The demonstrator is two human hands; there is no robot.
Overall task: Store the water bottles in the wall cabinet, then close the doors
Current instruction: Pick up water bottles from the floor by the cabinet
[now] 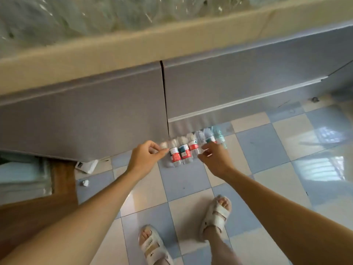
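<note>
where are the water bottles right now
In the head view, the water bottles stand in a row on the checkered floor against the grey cabinet, between both hands.

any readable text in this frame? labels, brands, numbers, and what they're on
None readable.
Bottle labels: red, white and teal blocks, print too blurred to read.
Left sandal: dark marks on the strap, too small to read.
Cabinet doors: no text visible.

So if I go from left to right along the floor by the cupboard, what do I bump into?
Crumpled paper → left hand → red-label bottles → right hand → blue tile.
</note>
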